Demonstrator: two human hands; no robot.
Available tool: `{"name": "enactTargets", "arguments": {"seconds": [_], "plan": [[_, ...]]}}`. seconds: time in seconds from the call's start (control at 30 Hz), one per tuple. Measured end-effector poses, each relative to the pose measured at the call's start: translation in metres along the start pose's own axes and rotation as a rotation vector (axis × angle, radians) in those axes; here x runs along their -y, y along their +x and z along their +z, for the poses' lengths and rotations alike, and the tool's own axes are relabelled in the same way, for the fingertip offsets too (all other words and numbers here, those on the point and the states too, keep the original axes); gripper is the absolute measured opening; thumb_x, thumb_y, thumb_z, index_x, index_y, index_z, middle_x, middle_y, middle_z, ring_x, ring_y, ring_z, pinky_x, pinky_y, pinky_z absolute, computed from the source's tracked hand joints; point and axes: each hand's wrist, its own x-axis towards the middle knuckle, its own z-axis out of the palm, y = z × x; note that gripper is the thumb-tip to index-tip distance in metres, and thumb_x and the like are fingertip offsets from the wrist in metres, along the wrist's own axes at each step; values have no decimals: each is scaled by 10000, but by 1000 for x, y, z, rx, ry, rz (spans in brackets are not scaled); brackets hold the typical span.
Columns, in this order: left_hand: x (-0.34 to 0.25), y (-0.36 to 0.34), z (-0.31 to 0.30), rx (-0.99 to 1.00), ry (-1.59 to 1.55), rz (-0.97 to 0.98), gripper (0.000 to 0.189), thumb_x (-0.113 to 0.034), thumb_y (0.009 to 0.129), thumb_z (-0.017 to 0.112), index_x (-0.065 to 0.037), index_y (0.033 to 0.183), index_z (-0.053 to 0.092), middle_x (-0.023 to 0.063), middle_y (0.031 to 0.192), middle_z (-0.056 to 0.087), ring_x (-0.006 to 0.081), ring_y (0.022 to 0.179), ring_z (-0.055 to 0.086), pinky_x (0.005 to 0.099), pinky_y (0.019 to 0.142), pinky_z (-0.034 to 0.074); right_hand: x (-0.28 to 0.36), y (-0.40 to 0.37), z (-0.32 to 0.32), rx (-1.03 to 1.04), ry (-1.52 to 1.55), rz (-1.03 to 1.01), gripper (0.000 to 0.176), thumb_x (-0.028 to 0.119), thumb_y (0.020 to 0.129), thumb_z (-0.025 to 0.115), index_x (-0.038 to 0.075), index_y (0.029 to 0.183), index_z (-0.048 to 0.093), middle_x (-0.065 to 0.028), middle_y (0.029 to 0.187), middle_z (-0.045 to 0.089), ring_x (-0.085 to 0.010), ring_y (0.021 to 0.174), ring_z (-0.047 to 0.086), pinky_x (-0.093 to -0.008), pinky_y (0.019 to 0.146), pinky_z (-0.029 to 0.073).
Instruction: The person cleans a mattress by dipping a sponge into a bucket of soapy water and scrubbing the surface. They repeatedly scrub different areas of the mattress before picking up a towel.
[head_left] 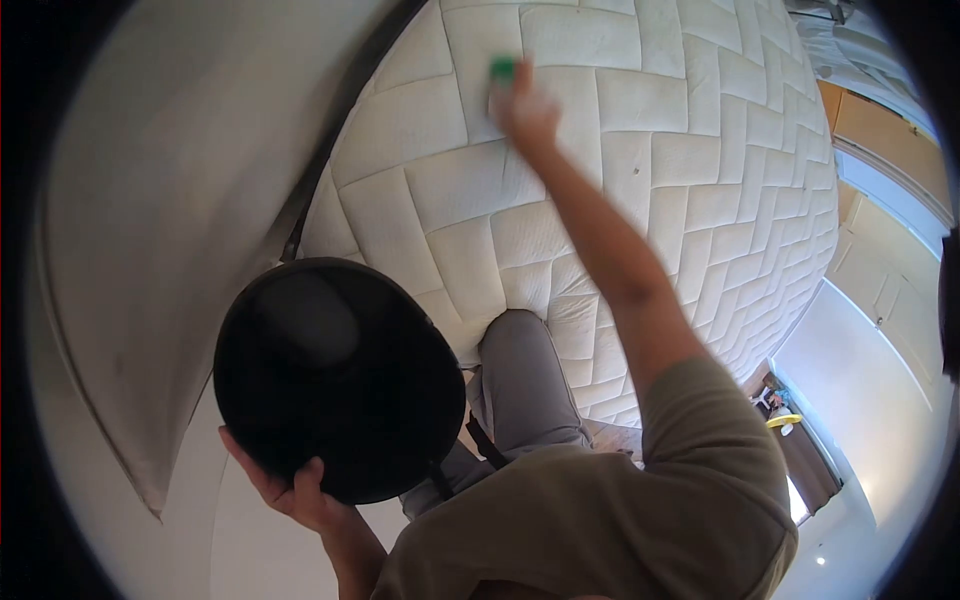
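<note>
My left hand (308, 498) grips the rim of a round black tub (390, 400), thumb on the near side and fingers around the outside. The tub is tipped so its dark inside faces up, with a greyish oval patch showing in it. Stretched far out over a quilted cream mattress (620, 105), my right hand (528, 112) is closed and smeared by motion. A small green thing (502, 69) pokes out at its fingertips; its kind is too blurred to make out. My bent knee in grey trousers (525, 380) presses against the mattress.
A large grey-beige upholstered panel (200, 170) rises along the left, with a dark gap beside the mattress. On the right are a pale door (885, 275), a wooden cabinet (875, 130) and a dark shelf (808, 465) with small items and a yellow object (784, 420).
</note>
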Motion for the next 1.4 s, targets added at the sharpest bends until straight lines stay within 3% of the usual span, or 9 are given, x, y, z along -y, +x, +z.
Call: {"name": "enactTargets", "arguments": {"seconds": [0.2, 0.33, 0.47, 0.67, 0.8, 1.0, 1.1, 1.27, 1.4], "plan": [[3, 12, -17, 50, -19, -23, 901, -126, 481, 549, -2, 1348, 338, 160, 1274, 455, 308, 1164, 443, 387, 1007, 343, 24, -90, -26, 278, 203, -104, 593, 286, 784, 591, 79, 1298, 379, -215, 984, 609, -333, 854, 614, -507, 709, 481], [11, 25, -35, 37, -102, 16, 919, -71, 465, 511, 11, 1359, 315, 156, 1289, 447, 291, 1182, 436, 376, 1041, 295, 61, 85, 11, 117, 28, -67, 431, 326, 856, 432, 69, 1194, 362, -125, 708, 622, -303, 591, 600, -493, 514, 421], [9, 33, -48, 23, -155, 17, 930, -100, 454, 538, 16, 1351, 322, 150, 1278, 448, 293, 1179, 430, 381, 1032, 294, 53, -29, -14, 182, 76, 9, 490, 358, 817, 569, 71, 1175, 396, -109, 616, 581, -281, 571, 601, -428, 416, 419], [20, 40, -66, 58, -119, 18, 936, -104, 452, 532, 8, 1356, 314, 151, 1283, 446, 294, 1198, 415, 394, 1039, 296, 61, -106, -25, 324, 219, -171, 437, 279, 802, 597, 92, 1178, 474, -150, 1024, 618, -311, 919, 611, -433, 699, 502], [25, 36, -67, 31, -159, -21, 897, -197, 497, 570, 13, 1336, 332, 142, 1309, 409, 288, 1217, 376, 391, 1018, 302, 121, 54, 16, 195, -58, -82, 465, 318, 840, 501, 31, 1181, 369, -106, 719, 620, -287, 616, 607, -458, 516, 422], [31, 29, -81, 46, -233, -50, 931, -55, 459, 486, 14, 1367, 289, 164, 1312, 424, 295, 1214, 408, 386, 1051, 289, 135, -154, -21, 541, 124, -118, 477, 196, 889, 385, 123, 1353, 301, -275, 933, 598, -375, 768, 617, -533, 609, 455], [37, 35, -86, 69, -230, -55, 931, -37, 461, 470, 20, 1370, 278, 168, 1318, 419, 293, 1219, 405, 385, 1057, 280, 105, -131, -2, 489, 31, -396, 495, 200, 880, 378, 72, 1351, 289, -277, 969, 589, -360, 713, 610, -510, 601, 455], [39, 38, -82, 78, -348, -32, 923, -42, 471, 468, 19, 1372, 275, 168, 1314, 426, 285, 1216, 416, 363, 1062, 260, 127, 60, 18, 101, 11, -78, 300, 182, 850, 430, 21, 1103, 432, -93, 698, 622, -287, 601, 612, -470, 486, 421], [37, 31, -79, 72, -261, -54, 923, -37, 476, 471, 15, 1375, 270, 170, 1320, 420, 287, 1217, 417, 367, 1061, 264, 127, -81, 6, 346, -3, -62, 576, 191, 862, 434, -15, 1363, 239, -173, 714, 607, -332, 633, 609, -510, 561, 438]]}}
